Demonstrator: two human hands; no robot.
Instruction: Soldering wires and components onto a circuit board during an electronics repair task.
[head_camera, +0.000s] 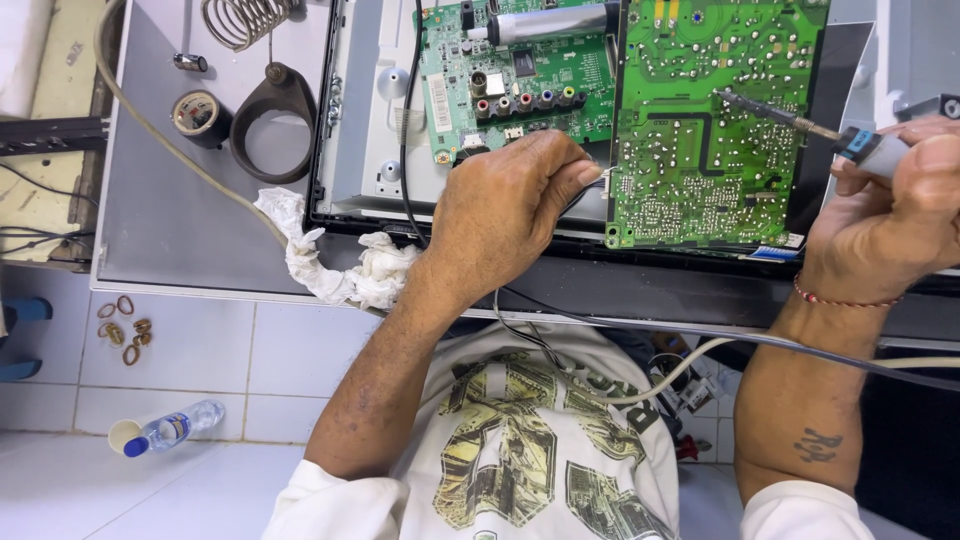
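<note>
My right hand (890, 215) grips a soldering iron (800, 125) by its blue and grey handle, with the metal tip resting on the solder side of a large green circuit board (690, 70). My left hand (510, 205) is closed at the left edge of that board, pinching something thin that I cannot make out. A smaller green board (520, 70) with coloured round sockets lies to the left, inside a black-rimmed metal chassis (360, 110).
A crumpled white rag (345, 265) lies at the chassis's near-left corner. A coiled iron stand (245, 20), a dark ring-shaped holder (272, 120) and a roll of tape (197, 112) sit on the grey sheet. On the tiled floor lie a plastic bottle (170, 430) and several small rings (125, 330). Cables cross my lap.
</note>
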